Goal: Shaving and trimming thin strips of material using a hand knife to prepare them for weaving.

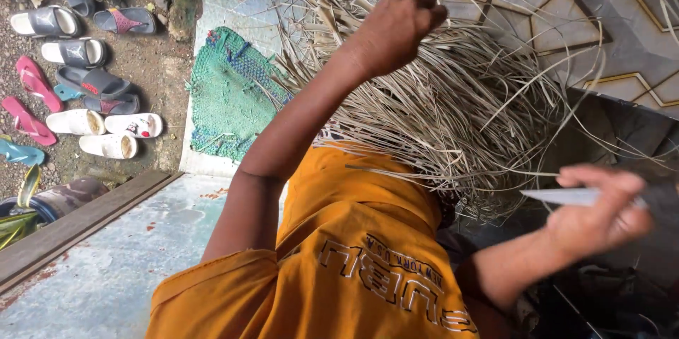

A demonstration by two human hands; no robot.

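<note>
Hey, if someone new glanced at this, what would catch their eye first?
A big tangled bundle of dry pale strips fills the centre, with the left hand gripping its top. Lower right, the right hand holds a pale blade. Sandals crowd the ground at far left beside a green mat.

Pale straw-coloured strips (453, 98); orange shirt (339, 254) with white lettering; green woven mat (226, 95); grey floor tiles (622, 35) lined gold; pink, white, grey sandals (78, 84).

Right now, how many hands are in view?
2. The left hand grips the pile of dry strips at the top; the right hand holds a pale blade at the right edge.
</note>
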